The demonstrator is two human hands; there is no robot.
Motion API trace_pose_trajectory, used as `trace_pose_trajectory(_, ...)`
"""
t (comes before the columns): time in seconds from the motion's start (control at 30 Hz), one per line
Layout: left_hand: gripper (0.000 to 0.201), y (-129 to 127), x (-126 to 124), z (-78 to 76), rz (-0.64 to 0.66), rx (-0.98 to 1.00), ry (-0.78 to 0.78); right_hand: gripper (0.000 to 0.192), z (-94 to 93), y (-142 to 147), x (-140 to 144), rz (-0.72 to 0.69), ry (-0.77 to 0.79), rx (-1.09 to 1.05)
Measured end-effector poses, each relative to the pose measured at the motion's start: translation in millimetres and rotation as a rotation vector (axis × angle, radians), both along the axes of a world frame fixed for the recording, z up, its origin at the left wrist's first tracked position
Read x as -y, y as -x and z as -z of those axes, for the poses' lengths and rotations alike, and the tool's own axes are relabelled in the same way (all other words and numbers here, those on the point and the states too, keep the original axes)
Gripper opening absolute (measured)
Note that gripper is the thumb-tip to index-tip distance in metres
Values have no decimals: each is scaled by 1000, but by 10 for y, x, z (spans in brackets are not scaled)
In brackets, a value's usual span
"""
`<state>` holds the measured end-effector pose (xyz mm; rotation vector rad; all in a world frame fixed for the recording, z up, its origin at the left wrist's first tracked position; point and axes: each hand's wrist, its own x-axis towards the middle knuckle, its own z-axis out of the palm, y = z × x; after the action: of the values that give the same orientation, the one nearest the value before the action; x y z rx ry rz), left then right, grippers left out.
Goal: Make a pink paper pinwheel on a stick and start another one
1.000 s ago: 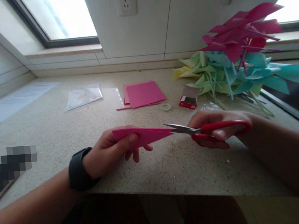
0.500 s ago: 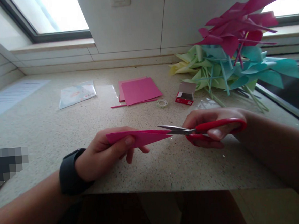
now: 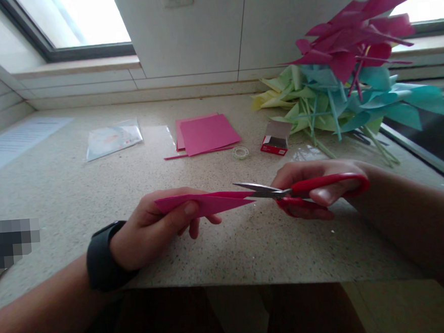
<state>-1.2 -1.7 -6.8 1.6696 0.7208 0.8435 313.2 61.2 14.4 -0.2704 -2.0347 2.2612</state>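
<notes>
A folded piece of pink paper point(image 3: 217, 203) tapers to a point at its right end. My left hand point(image 3: 161, 226), with a dark band on its wrist, pinches its left part between thumb and fingers. My right hand point(image 3: 315, 190) grips red-handled scissors point(image 3: 322, 182), some fingers hidden behind the handles. The blades are slightly apart and point left, meeting the paper's right tip. Both hands are above the speckled counter point(image 3: 228, 252), near its front edge.
Behind lie pink paper sheets point(image 3: 210, 134), a tape roll point(image 3: 241, 153), an open red box point(image 3: 275, 140) and a flat clear packet point(image 3: 113, 139). Paper pinwheels point(image 3: 352, 76) in pink, green, yellow and blue are piled at the right. A printed sheet point(image 3: 18, 142) lies far left.
The scissor blades have opened a little wider at the paper's tip, where the folded layers now stand slightly apart. Both hands stay in nearly the same place.
</notes>
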Motion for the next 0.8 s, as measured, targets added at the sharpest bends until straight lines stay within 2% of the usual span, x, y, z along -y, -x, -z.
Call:
trace_pose_trajectory(0.23, 29, -5, -8, 8, 13, 11, 0, 49, 6, -13, -36, -35, -38, 28)
trace_pose_trajectory(0.47, 29, -2, -5, 30, -1, 33, 2, 52, 31, -29, -29, -12, -39, 22)
trace_pose_trajectory(0.8, 27, 2, -21, 38, 15, 53, 8, 57, -25, -12, 8, 35, -49, 86)
